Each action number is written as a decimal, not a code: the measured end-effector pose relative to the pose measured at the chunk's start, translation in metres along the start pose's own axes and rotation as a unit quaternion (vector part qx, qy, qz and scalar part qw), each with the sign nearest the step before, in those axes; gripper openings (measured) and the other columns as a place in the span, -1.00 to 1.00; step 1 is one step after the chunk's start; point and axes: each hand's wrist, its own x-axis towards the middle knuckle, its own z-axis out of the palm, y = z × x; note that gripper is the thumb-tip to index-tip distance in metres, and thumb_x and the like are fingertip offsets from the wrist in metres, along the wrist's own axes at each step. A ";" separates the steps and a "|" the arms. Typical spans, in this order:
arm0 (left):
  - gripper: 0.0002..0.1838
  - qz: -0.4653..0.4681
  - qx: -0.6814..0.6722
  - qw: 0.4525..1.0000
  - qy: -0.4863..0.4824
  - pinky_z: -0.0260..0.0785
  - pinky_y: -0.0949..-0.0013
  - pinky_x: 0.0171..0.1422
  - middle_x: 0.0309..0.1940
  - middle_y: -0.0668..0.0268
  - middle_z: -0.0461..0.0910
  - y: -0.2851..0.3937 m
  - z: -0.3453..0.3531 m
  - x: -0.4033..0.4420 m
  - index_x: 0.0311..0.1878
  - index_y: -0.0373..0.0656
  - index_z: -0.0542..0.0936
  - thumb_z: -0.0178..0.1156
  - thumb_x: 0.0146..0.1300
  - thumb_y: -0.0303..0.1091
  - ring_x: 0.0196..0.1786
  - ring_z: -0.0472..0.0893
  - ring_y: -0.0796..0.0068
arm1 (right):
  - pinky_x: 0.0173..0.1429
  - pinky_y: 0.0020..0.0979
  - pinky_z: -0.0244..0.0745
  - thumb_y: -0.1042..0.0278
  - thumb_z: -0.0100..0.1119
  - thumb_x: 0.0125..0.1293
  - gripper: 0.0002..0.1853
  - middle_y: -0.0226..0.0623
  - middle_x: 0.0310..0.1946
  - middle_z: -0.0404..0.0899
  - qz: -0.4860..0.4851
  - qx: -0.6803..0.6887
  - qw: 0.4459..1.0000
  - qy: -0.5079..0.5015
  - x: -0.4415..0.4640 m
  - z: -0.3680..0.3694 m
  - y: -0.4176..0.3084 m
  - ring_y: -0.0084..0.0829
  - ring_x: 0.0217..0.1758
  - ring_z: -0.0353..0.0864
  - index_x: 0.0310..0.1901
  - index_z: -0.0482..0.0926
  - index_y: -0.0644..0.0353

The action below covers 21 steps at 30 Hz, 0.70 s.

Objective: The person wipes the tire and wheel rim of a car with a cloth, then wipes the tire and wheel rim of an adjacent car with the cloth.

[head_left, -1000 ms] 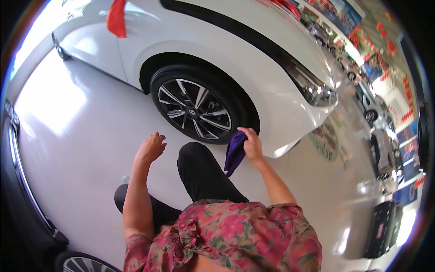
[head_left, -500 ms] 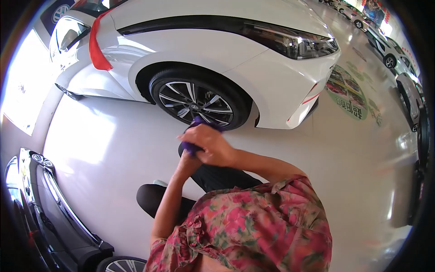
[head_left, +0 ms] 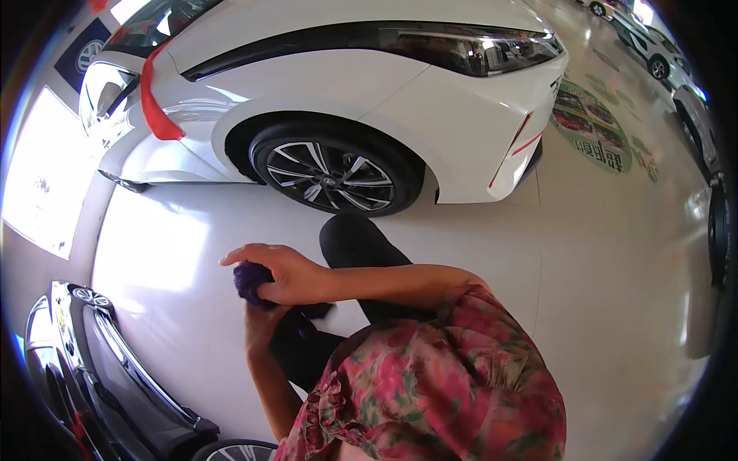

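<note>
A bunched purple cloth [head_left: 252,283] is between my two hands, low in front of my knees. My right hand [head_left: 288,275] grips it from above, its index finger stretched along the top. Just below, my left hand [head_left: 263,326] is closed around the lower part of the cloth, its fingers mostly hidden. Beyond my hands stands a white car [head_left: 307,84], its front wheel [head_left: 330,180] with black and silver spokes facing me. The cloth is apart from the wheel.
A red ribbon [head_left: 156,104] hangs from the white car's side. A dark car [head_left: 131,361] stands close on my left. A round floor sticker [head_left: 592,127] lies beyond the bumper, and more cars [head_left: 653,50] are parked far right. My bent knee [head_left: 357,238] is near the wheel.
Both hands have moved left and down with the purple cloth, away from in front of the wheel. The view has shifted slightly, and my knee now shows more fully.
</note>
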 end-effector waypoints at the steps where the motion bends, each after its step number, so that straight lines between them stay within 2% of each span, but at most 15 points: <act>1: -0.34 0.003 -0.059 0.998 -0.015 0.41 0.32 0.12 -0.07 0.27 0.55 -0.001 -0.009 -0.004 0.15 -0.28 0.46 0.43 -0.04 -0.25 0.02 0.55 0.39 | 0.29 -0.31 0.39 0.65 0.11 -0.04 -0.36 -0.17 0.10 0.55 0.026 0.028 0.999 0.002 0.000 0.000 0.004 -0.20 0.17 0.53 0.20 0.46 0.15; 2: -0.35 0.006 -0.118 0.993 -0.029 0.42 0.33 0.10 -0.08 0.28 0.55 -0.005 -0.019 -0.007 0.13 -0.29 0.47 0.42 -0.07 -0.24 0.00 0.55 0.39 | 0.24 -0.32 0.42 0.62 0.15 -0.02 -0.38 -0.16 0.03 0.58 0.051 0.056 0.997 0.005 0.000 0.002 0.009 -0.22 0.10 0.58 0.19 0.46 0.15; 4: -0.35 0.018 -0.053 0.998 0.018 0.42 0.36 0.08 -0.08 0.30 0.54 -0.021 -0.042 -0.011 0.10 -0.30 0.49 0.38 -0.10 -0.22 -0.01 0.55 0.42 | 0.18 -0.38 0.47 0.56 0.22 0.02 -0.41 -0.15 -0.06 0.65 0.099 0.102 0.990 0.005 0.002 0.001 0.024 -0.31 0.02 0.64 0.19 0.45 0.17; 5: -0.35 0.024 -0.019 0.999 0.044 0.42 0.38 0.07 -0.08 0.31 0.53 -0.025 -0.055 -0.009 0.09 -0.31 0.50 0.36 -0.12 -0.22 -0.02 0.55 0.43 | 0.21 -0.39 0.45 0.58 0.21 0.03 -0.41 -0.19 0.00 0.62 0.111 0.105 0.988 -0.008 0.005 0.001 0.038 -0.34 0.06 0.62 0.19 0.46 0.16; 7: -0.20 0.063 -0.050 0.990 0.117 0.40 0.25 0.25 0.05 0.19 0.53 -0.012 -0.069 0.000 0.25 -0.32 0.40 0.41 -0.06 -0.13 0.05 0.58 0.24 | 0.26 -0.42 0.40 0.63 0.21 0.05 -0.41 -0.26 0.10 0.56 0.136 0.112 0.984 -0.038 0.016 0.003 0.059 -0.40 0.13 0.56 0.21 0.47 0.14; 8: -0.18 0.104 -0.101 0.981 0.130 0.41 0.22 0.27 0.08 0.14 0.52 -0.004 -0.070 0.007 0.28 -0.29 0.38 0.41 -0.01 -0.04 0.10 0.57 0.19 | 0.26 -0.40 0.39 0.51 0.23 0.18 -0.45 -0.20 0.11 0.56 0.132 0.107 0.984 -0.051 0.021 0.007 0.064 -0.35 0.13 0.56 0.25 0.42 0.15; 9: -0.23 0.179 -0.140 0.963 0.147 0.43 0.16 0.27 0.14 0.09 0.50 -0.002 -0.065 0.020 0.31 -0.26 0.37 0.28 0.21 0.11 0.16 0.55 0.16 | 0.26 -0.39 0.39 0.45 0.22 0.22 -0.45 -0.17 0.11 0.55 0.123 0.119 0.984 -0.037 0.026 0.016 0.065 -0.34 0.13 0.56 0.28 0.39 0.15; 11: -0.27 0.097 -0.285 0.928 0.219 0.44 0.13 0.28 0.20 0.12 0.48 -0.023 -0.067 0.049 0.33 -0.20 0.36 0.02 0.38 0.24 0.20 0.53 0.14 | 0.27 -0.35 0.39 0.33 0.20 0.32 -0.43 -0.11 0.12 0.54 0.107 0.145 0.984 -0.012 0.037 0.038 0.066 -0.31 0.14 0.56 0.34 0.32 0.16; 12: -0.26 0.080 -0.323 0.914 0.233 0.40 0.13 0.31 0.21 0.14 0.46 -0.023 -0.065 0.055 0.35 -0.19 0.34 -0.10 0.40 0.28 0.22 0.51 0.16 | 0.33 -0.23 0.34 0.17 0.14 0.40 -0.34 -0.01 0.18 0.49 0.113 0.140 0.983 -0.033 0.041 0.042 0.062 -0.16 0.22 0.50 0.44 0.15 0.17; 14: -0.20 0.047 -0.392 0.882 0.256 0.34 0.12 0.36 0.24 0.17 0.43 -0.002 -0.049 0.063 0.38 -0.17 0.29 -0.34 0.44 0.36 0.27 0.46 0.19 | 0.36 -0.18 0.30 0.16 0.13 0.40 -0.30 0.05 0.23 0.43 0.120 0.057 0.991 -0.019 0.043 0.061 0.071 -0.06 0.29 0.43 0.46 0.09 0.19; 15: -0.19 0.038 -0.394 0.881 0.258 0.33 0.12 0.37 0.25 0.17 0.42 -0.001 -0.046 0.064 0.38 -0.15 0.29 -0.36 0.43 0.37 0.29 0.45 0.18 | 0.38 -0.15 0.28 0.16 0.12 0.40 -0.28 0.08 0.26 0.40 0.124 0.015 0.992 -0.010 0.043 0.069 0.076 -0.01 0.33 0.39 0.47 0.05 0.20; 16: -0.18 0.030 -0.397 0.880 0.261 0.32 0.11 0.38 0.26 0.17 0.42 0.000 -0.043 0.064 0.39 -0.13 0.29 -0.38 0.42 0.39 0.30 0.44 0.17 | 0.42 -0.09 0.22 0.07 0.17 0.36 -0.17 0.14 0.35 0.27 0.075 -0.031 0.997 0.006 0.039 0.075 0.090 0.10 0.40 0.28 0.49 -0.02 0.22; 19: -0.21 -0.007 -0.412 0.880 0.236 0.31 0.13 0.39 0.21 0.17 0.49 -0.004 -0.042 0.067 0.34 -0.20 0.36 -0.34 0.43 0.33 0.28 0.48 0.19 | 0.42 -0.10 0.24 -0.01 0.25 0.27 -0.05 0.17 0.40 0.17 0.106 -0.076 0.991 0.008 0.024 0.069 0.103 0.11 0.40 0.29 0.51 -0.07 0.20; 20: -0.23 0.001 -0.402 0.894 0.200 0.32 0.15 0.39 0.18 0.17 0.51 -0.015 -0.041 0.071 0.33 -0.22 0.38 -0.30 0.44 0.30 0.26 0.49 0.21 | 0.39 -0.10 0.29 -0.05 0.32 0.18 0.05 0.21 0.42 0.10 0.157 -0.012 0.987 -0.009 0.020 0.062 0.107 0.14 0.36 0.34 0.52 -0.13 0.19; 21: -0.25 0.007 -0.391 0.906 0.161 0.32 0.17 0.38 0.16 0.18 0.53 -0.025 -0.039 0.075 0.31 -0.24 0.39 -0.26 0.45 0.27 0.23 0.51 0.23 | 0.35 -0.13 0.35 -0.01 0.32 0.19 0.04 0.24 0.36 0.21 0.194 0.043 0.980 -0.005 0.013 0.055 0.108 0.14 0.30 0.42 0.52 -0.14 0.20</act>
